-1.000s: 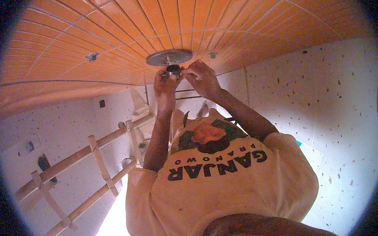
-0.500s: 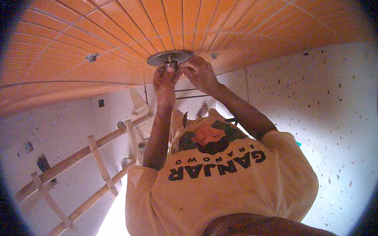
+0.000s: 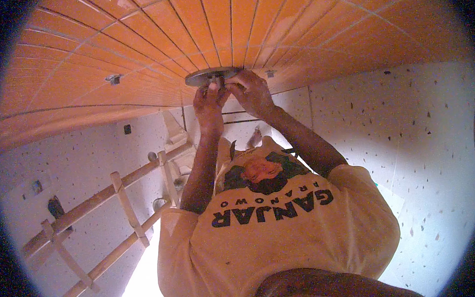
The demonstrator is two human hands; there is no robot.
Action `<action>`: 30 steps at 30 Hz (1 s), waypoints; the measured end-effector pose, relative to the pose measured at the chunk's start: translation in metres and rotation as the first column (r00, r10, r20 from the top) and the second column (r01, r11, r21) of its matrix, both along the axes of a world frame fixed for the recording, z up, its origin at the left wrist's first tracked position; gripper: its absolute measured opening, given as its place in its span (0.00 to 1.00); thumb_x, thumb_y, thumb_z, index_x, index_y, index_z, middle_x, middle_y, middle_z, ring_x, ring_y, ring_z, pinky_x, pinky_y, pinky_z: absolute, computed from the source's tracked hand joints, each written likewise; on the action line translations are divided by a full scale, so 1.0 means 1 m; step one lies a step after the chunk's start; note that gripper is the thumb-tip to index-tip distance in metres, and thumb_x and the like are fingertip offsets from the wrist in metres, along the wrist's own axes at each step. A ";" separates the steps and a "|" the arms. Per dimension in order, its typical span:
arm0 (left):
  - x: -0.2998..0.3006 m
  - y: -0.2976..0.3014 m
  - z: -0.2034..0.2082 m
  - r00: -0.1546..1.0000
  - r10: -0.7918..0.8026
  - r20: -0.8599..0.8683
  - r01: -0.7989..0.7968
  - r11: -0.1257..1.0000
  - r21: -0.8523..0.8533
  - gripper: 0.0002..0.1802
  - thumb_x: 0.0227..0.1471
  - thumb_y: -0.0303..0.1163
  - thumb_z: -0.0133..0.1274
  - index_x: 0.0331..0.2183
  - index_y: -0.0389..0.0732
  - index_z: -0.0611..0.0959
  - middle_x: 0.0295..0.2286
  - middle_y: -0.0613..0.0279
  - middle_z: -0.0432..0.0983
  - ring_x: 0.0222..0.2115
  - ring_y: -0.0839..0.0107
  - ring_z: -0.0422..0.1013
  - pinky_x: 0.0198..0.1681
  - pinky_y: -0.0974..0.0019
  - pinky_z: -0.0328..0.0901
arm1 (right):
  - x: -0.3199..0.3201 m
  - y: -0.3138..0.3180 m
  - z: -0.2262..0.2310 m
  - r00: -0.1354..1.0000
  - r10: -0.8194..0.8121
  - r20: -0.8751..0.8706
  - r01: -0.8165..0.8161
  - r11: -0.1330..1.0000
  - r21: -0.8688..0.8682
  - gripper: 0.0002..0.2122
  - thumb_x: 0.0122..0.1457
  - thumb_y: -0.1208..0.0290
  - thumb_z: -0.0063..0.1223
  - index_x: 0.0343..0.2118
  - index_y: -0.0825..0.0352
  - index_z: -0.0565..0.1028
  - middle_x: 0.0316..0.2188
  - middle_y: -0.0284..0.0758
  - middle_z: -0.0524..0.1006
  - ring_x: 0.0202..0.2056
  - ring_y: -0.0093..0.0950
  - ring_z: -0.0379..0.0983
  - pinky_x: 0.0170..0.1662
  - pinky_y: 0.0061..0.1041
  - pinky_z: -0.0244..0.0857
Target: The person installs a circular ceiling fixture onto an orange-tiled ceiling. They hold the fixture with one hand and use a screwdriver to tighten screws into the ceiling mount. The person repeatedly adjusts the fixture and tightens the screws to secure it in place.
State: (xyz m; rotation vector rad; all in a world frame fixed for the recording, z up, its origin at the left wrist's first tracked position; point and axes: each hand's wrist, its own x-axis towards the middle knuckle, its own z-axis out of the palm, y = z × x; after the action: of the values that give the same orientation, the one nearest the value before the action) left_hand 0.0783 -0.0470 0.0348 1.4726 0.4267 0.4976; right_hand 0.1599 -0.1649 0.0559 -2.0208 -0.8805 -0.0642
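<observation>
Nearer the grey disc [image 3: 197,76], the dark fitting [image 3: 220,80] was brought, pinched by the left hand [image 3: 208,103]; the right hand [image 3: 251,94] gripped unclearly; slack pinching might have caused dropping.

From my remote seat I have the disc [image 3: 202,75] on the wall [image 3: 220,31], above its lower edge, between a left fitting [image 3: 113,79] and a right fitting [image 3: 269,73]; the left hand [image 3: 210,105] holds the cylinder [image 3: 219,82] before the disc's middle, the right hand [image 3: 253,94] sits just right of that, and the ladder [image 3: 128,203] runs off left of both
</observation>
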 end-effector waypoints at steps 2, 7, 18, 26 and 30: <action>0.000 -0.003 0.013 1.000 0.022 0.011 -0.019 0.969 -0.247 0.21 0.54 0.38 0.53 0.44 0.32 0.71 0.40 0.54 0.73 0.39 0.64 0.73 0.44 0.62 0.71 | -0.001 0.002 0.000 1.000 -0.012 0.011 0.012 1.000 -0.002 0.07 0.53 0.67 0.55 0.31 0.63 0.78 0.31 0.40 0.76 0.37 0.39 0.73 0.42 0.36 0.68; -0.001 -0.003 0.002 0.994 0.019 -0.106 -0.014 0.999 0.043 0.24 0.55 0.42 0.52 0.42 0.30 0.71 0.39 0.51 0.73 0.39 0.62 0.73 0.44 0.61 0.71 | -0.002 0.002 -0.003 1.000 -0.007 0.024 0.007 1.000 0.014 0.07 0.53 0.67 0.56 0.33 0.64 0.78 0.31 0.40 0.77 0.36 0.38 0.74 0.41 0.35 0.68; -0.001 0.000 0.020 0.994 0.011 -0.105 -0.046 0.939 -0.340 0.22 0.54 0.43 0.53 0.40 0.32 0.72 0.35 0.54 0.74 0.37 0.62 0.74 0.41 0.60 0.71 | -0.004 0.005 0.010 0.999 -0.036 -0.017 0.037 0.998 0.054 0.07 0.52 0.69 0.57 0.31 0.64 0.77 0.29 0.38 0.76 0.34 0.37 0.74 0.38 0.34 0.69; 0.000 -0.001 0.022 0.997 0.010 -0.080 -0.033 0.956 -0.293 0.19 0.55 0.41 0.52 0.38 0.34 0.73 0.34 0.56 0.75 0.35 0.64 0.74 0.40 0.61 0.71 | -0.004 0.004 0.010 1.000 -0.022 0.000 0.022 0.998 0.057 0.07 0.53 0.68 0.57 0.32 0.65 0.77 0.29 0.39 0.75 0.33 0.37 0.73 0.37 0.33 0.69; -0.001 0.000 0.030 0.989 -0.029 -0.147 0.017 0.997 -0.079 0.17 0.56 0.40 0.51 0.38 0.35 0.73 0.33 0.57 0.75 0.35 0.64 0.74 0.41 0.60 0.71 | -0.005 0.004 0.008 0.997 -0.034 -0.063 0.037 0.998 0.045 0.07 0.53 0.68 0.56 0.32 0.66 0.77 0.29 0.39 0.75 0.33 0.37 0.73 0.37 0.33 0.68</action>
State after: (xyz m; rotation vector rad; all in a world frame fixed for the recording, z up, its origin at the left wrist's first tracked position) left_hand 0.0772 -0.0471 0.0648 1.4428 0.5394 0.3507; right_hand 0.1553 -0.1609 0.0636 -1.9848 -0.7974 -0.0415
